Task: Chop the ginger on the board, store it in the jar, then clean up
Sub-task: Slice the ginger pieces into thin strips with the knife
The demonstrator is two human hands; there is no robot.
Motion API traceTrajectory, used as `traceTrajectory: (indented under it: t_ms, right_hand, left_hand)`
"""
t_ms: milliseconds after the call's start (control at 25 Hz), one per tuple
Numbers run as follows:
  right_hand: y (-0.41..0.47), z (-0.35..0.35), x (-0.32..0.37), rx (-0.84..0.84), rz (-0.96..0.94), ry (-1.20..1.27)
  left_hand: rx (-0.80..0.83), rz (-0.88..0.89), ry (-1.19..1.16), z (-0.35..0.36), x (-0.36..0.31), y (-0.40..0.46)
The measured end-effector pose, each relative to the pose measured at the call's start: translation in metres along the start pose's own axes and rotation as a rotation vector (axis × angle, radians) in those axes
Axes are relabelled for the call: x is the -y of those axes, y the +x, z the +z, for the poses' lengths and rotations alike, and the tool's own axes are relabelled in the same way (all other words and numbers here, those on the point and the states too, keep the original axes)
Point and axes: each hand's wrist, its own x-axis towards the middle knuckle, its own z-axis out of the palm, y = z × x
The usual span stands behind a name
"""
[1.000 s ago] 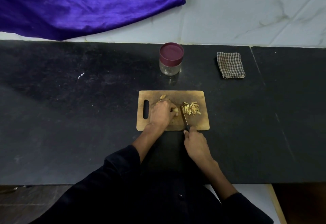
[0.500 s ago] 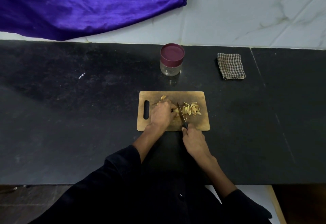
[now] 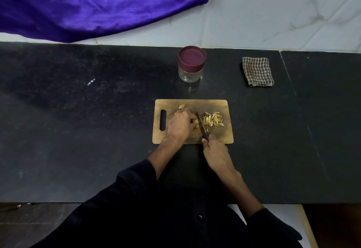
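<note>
Black stone counter (image 3: 97, 130) fills the head view, with a pale marble wall behind it and a purple cloth (image 3: 88, 3) hanging over that wall. Near the counter's middle lies a rectangular wooden chopping board (image 3: 224, 138). Beyond the board stands a clear glass jar with a maroon lid (image 3: 191, 64), lid on; to the right of the jar, well apart, lies a folded checked cloth (image 3: 257, 71).

On the board, the left hand (image 3: 179, 124) curls over the uncut ginger piece (image 3: 195, 124), pinning it down. The right hand (image 3: 215, 155) grips the black handle of a small knife (image 3: 201, 123), blade angled across the board. The blade sits just beside the left fingertips, between them and the pile of cut ginger strips (image 3: 213, 120) to its right.

The likeliest trouble is a nicked finger: the piece looks small, so the fingertips lie close to the edge. A slip of the knobbly ginger could also scatter strips off the board onto the counter.
</note>
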Motion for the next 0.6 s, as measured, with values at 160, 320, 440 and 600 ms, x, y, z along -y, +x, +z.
traceTrajectory:
  t_ms: [160, 320, 440, 600]
  right_hand:
    - [0.002, 0.000, 0.002, 0.005, -0.011, -0.051]
    - [0.006, -0.001, 0.007, -0.003, -0.016, -0.101]
    - [0.008, -0.001, 0.011, -0.004, -0.020, -0.098]
    - [0.003, 0.002, 0.008, 0.007, -0.006, -0.113]
  left_hand:
    - [-0.005, -0.009, -0.004, -0.001, 0.000, 0.000]
    - [0.000, -0.020, -0.021, 0.000, 0.000, 0.000]
    - [0.001, -0.024, -0.010, 0.000, -0.001, 0.000]
    - [0.006, -0.030, -0.014, 0.000, -0.001, -0.001]
